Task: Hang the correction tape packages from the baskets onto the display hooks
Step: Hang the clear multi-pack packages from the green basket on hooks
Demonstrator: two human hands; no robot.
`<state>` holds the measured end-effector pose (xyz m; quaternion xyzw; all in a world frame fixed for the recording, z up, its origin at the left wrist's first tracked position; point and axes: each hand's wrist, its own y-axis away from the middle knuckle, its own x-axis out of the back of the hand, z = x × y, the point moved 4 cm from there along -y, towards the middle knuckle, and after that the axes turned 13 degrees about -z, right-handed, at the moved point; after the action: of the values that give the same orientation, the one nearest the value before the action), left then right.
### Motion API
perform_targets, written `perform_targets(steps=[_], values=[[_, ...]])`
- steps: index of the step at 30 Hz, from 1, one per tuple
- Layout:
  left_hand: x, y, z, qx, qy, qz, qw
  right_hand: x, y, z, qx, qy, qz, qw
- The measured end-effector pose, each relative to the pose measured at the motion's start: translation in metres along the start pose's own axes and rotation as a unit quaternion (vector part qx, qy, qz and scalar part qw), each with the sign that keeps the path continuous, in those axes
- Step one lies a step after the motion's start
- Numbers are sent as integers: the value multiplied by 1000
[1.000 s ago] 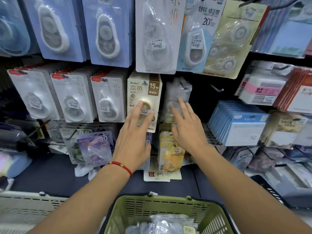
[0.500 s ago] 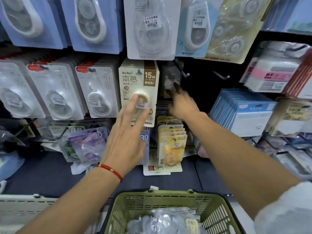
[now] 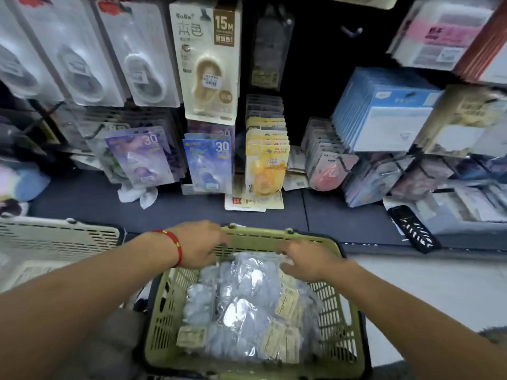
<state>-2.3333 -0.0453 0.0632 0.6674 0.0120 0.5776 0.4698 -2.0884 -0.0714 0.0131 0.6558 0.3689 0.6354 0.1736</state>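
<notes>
A green basket [image 3: 354, 319] stands below me, filled with several clear-wrapped correction tape packages [image 3: 247, 305] with pale labels. My left hand [image 3: 199, 244], with a red cord at the wrist, is at the basket's far rim, its fingers curled down inside; whether they hold anything is hidden. My right hand [image 3: 311, 261] hovers over the far right of the pile, fingers and thumb spread above the top packages. On the display above, a clear package [image 3: 270, 48] hangs in a dark gap beside a beige 15M package [image 3: 210, 64]. A bare hook [image 3: 352, 31] sticks out further right.
A white basket [image 3: 55, 237] sits to the left of the green one. A dark shelf [image 3: 343, 218] runs under the display, with loose cards and a black slotted object [image 3: 414, 231] on it. Blue boxes [image 3: 384, 113] and hanging packs crowd the right side.
Both hands have left the display and dropped to the green basket. My view has tilted down, so the basket fills the lower frame.
</notes>
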Motion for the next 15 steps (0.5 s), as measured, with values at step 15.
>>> perform_targets(steps=[15], values=[[-121, -22, 43, 159, 481, 113, 855, -49, -18, 3, -36, -200, 93, 975]])
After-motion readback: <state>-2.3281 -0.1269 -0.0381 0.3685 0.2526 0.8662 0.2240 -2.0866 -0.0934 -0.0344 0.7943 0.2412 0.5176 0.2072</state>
